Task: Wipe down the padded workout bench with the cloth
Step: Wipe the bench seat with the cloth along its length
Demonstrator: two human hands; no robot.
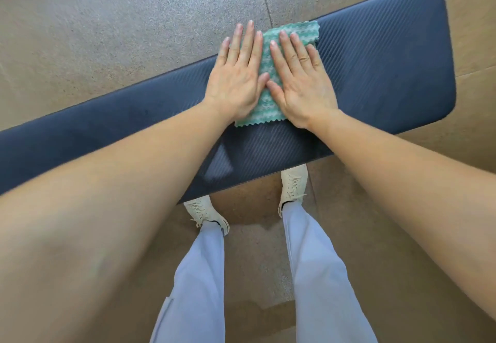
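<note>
both hands, left hand and right hand, lie flat and spread wide, pressing the green-and-white zigzag-edged cloth onto the long dark-blue ribbed padded bench near its middle, so wiping looks underway, with both ends apparently left.

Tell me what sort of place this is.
Probably a gym or home workout area. The signs: a long padded bench with ribbed dark upholstery, and speckled rubber-like floor tiles with seams. Both hands, left hand and right hand, press a green cloth flat on it.
</note>
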